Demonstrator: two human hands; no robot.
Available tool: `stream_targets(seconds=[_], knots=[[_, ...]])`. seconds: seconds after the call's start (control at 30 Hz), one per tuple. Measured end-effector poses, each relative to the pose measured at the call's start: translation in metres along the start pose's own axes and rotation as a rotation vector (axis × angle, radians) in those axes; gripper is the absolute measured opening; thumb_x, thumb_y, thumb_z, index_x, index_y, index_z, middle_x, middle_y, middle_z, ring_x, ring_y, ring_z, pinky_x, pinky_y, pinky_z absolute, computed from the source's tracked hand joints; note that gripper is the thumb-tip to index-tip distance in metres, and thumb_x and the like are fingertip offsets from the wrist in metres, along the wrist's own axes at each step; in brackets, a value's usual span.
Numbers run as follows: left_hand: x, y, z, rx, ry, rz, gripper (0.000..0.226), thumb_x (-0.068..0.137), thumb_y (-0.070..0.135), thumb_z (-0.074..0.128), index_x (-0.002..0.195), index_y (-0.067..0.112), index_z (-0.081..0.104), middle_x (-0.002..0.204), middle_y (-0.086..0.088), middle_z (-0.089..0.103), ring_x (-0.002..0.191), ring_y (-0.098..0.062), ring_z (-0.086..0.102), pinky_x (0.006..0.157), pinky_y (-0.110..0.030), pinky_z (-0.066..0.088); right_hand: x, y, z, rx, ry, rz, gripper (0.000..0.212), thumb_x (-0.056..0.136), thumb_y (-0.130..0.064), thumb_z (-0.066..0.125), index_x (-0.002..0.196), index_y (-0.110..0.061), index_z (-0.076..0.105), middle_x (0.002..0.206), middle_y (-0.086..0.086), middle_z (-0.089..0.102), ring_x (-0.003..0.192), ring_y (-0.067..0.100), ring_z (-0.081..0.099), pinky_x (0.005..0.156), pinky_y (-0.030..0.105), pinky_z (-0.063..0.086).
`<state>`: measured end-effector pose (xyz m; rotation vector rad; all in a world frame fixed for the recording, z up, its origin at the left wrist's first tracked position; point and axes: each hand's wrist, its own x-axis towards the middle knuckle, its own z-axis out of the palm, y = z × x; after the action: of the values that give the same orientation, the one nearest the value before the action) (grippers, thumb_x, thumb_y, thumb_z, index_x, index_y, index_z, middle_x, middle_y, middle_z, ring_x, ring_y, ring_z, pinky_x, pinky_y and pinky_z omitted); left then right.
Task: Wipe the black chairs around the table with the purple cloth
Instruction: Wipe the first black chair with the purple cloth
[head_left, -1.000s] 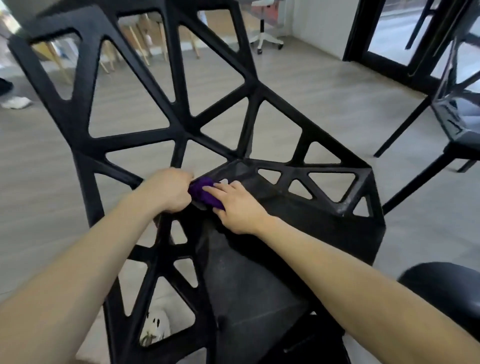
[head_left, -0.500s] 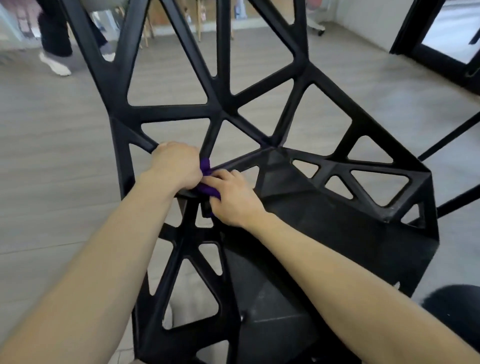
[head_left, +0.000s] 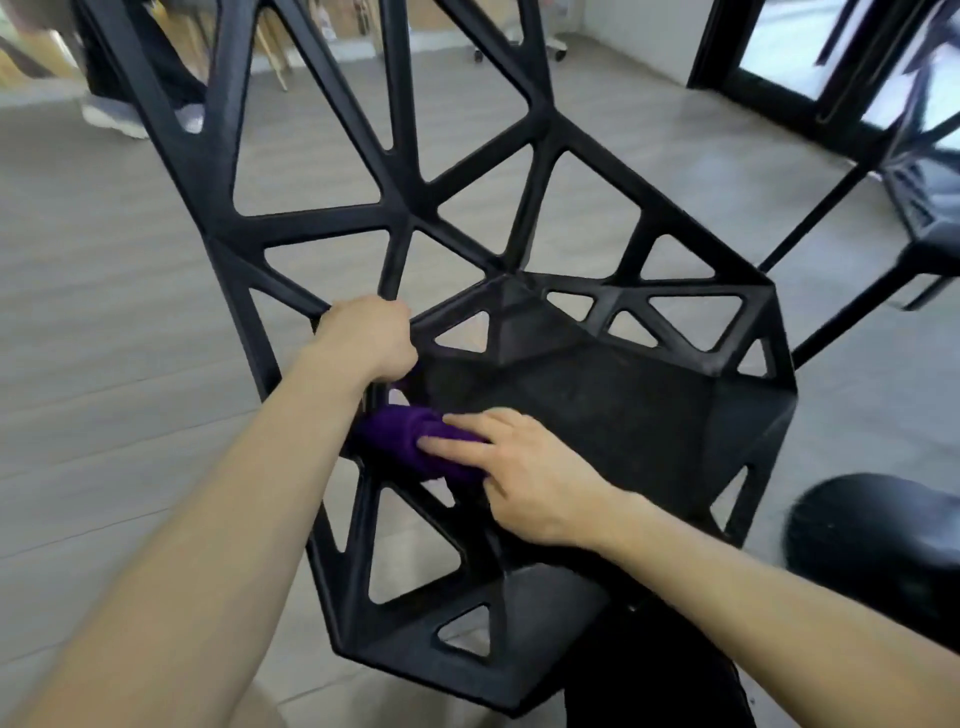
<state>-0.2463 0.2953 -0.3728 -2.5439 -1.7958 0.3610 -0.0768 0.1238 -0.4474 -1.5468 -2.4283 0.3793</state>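
- Two hands work one black lattice chair (head_left: 597, 405): left hand (head_left: 371, 338) fisted round a backrest strut
- Right hand (head_left: 519, 467), fingers flat, presses the purple cloth (head_left: 410, 441) on the seat's left edge
- Wiping underway; next, likely sweep across the seat

You see a black chair (head_left: 545, 249) with a lattice of triangular cut-outs, a deep purple cloth (head_left: 410, 441), and grey wood-grain floor (head_left: 104, 312) planks beneath.
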Motion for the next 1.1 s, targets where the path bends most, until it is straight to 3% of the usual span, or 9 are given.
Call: stream_targets(seconds=[0.1, 0.3, 0.43, 0.57, 0.7, 0.77, 0.9, 1.0, 1.1], knots=[[-0.008, 0.008, -0.003, 0.029, 0.030, 0.093, 0.037, 0.095, 0.018, 0.053, 0.131, 0.021, 0.063, 0.126, -0.011, 0.068, 0.114, -0.038, 0.064, 0.081, -0.040, 0.045, -0.027, 0.017, -0.016, -0.101, 0.050, 0.095, 0.074, 0.087, -0.020, 0.035, 0.156, -0.040, 0.052, 0.163, 0.001, 0.049, 0.139, 0.027, 0.048, 0.119, 0.042, 0.040], [-0.023, 0.009, -0.003, 0.117, 0.069, 0.275, 0.028, 0.096, 0.018, 0.049, 0.120, 0.024, 0.062, 0.117, -0.007, 0.068, 0.105, -0.034, 0.065, 0.080, -0.043, 0.046, 0.013, 0.090, -0.056, -0.337, 0.069, 0.787, 0.068, 0.093, -0.033, 0.053, 0.159, -0.028, 0.043, 0.159, 0.013, 0.047, 0.139, 0.044, 0.041, 0.110, 0.055, 0.041], [-0.015, 0.018, -0.004, 0.162, 0.069, 0.353, 0.036, 0.098, 0.019, 0.046, 0.130, 0.023, 0.061, 0.127, -0.008, 0.067, 0.113, -0.036, 0.064, 0.086, -0.042, 0.049, 0.000, -0.004, -0.015, -0.257, 0.082, 0.448, 0.071, 0.087, -0.030, 0.036, 0.155, -0.041, 0.051, 0.158, 0.001, 0.052, 0.125, 0.033, 0.050, 0.102, 0.048, 0.045], [-0.005, 0.024, -0.014, 0.177, 0.067, 0.439, 0.054, 0.098, 0.022, 0.040, 0.150, 0.031, 0.052, 0.139, -0.009, 0.065, 0.121, -0.038, 0.064, 0.099, -0.051, 0.056, -0.045, -0.016, -0.016, -0.047, 0.040, 0.177, 0.068, 0.086, -0.018, 0.042, 0.145, -0.041, 0.064, 0.155, -0.007, 0.058, 0.125, 0.020, 0.053, 0.117, 0.034, 0.039], [0.006, 0.021, -0.021, 0.175, -0.006, 0.456, 0.048, 0.098, 0.021, 0.040, 0.142, 0.026, 0.058, 0.140, -0.009, 0.065, 0.123, -0.036, 0.063, 0.101, -0.051, 0.055, -0.054, 0.070, -0.058, -0.325, 0.114, 0.828, 0.075, 0.087, -0.043, 0.028, 0.160, -0.037, 0.044, 0.160, 0.006, 0.049, 0.139, 0.035, 0.045, 0.117, 0.052, 0.040], [0.008, 0.024, -0.019, 0.174, -0.073, 0.457, 0.046, 0.097, 0.021, 0.043, 0.140, 0.021, 0.059, 0.139, -0.012, 0.064, 0.122, -0.036, 0.063, 0.103, -0.051, 0.055, -0.041, 0.080, -0.060, -0.367, 0.096, 1.065, 0.074, 0.094, -0.043, 0.041, 0.165, -0.027, 0.030, 0.163, 0.016, 0.039, 0.140, 0.045, 0.039, 0.114, 0.057, 0.039], [0.004, 0.033, -0.015, 0.089, -0.130, 0.494, 0.043, 0.097, 0.018, 0.045, 0.138, 0.017, 0.058, 0.133, -0.014, 0.063, 0.118, -0.036, 0.061, 0.100, -0.048, 0.055, -0.011, 0.009, -0.021, -0.354, 0.085, 0.757, 0.072, 0.091, -0.030, 0.048, 0.162, -0.033, 0.038, 0.164, 0.012, 0.042, 0.131, 0.039, 0.048, 0.109, 0.050, 0.044], [-0.001, 0.034, -0.018, 0.078, -0.098, 0.523, 0.044, 0.099, 0.016, 0.045, 0.140, 0.017, 0.060, 0.137, -0.014, 0.063, 0.121, -0.036, 0.061, 0.097, -0.043, 0.054, -0.015, -0.054, -0.008, 0.003, 0.003, 0.348, 0.069, 0.087, -0.018, 0.051, 0.151, -0.042, 0.056, 0.158, -0.004, 0.053, 0.130, 0.020, 0.052, 0.118, 0.034, 0.039], [-0.004, 0.022, -0.023, 0.104, -0.064, 0.520, 0.048, 0.098, 0.014, 0.046, 0.143, 0.020, 0.061, 0.142, -0.011, 0.063, 0.124, -0.035, 0.063, 0.097, -0.043, 0.055, -0.002, -0.042, -0.024, 0.137, -0.052, 0.314, 0.068, 0.087, -0.007, 0.054, 0.146, -0.041, 0.063, 0.152, -0.008, 0.058, 0.136, 0.014, 0.052, 0.122, 0.034, 0.036]])
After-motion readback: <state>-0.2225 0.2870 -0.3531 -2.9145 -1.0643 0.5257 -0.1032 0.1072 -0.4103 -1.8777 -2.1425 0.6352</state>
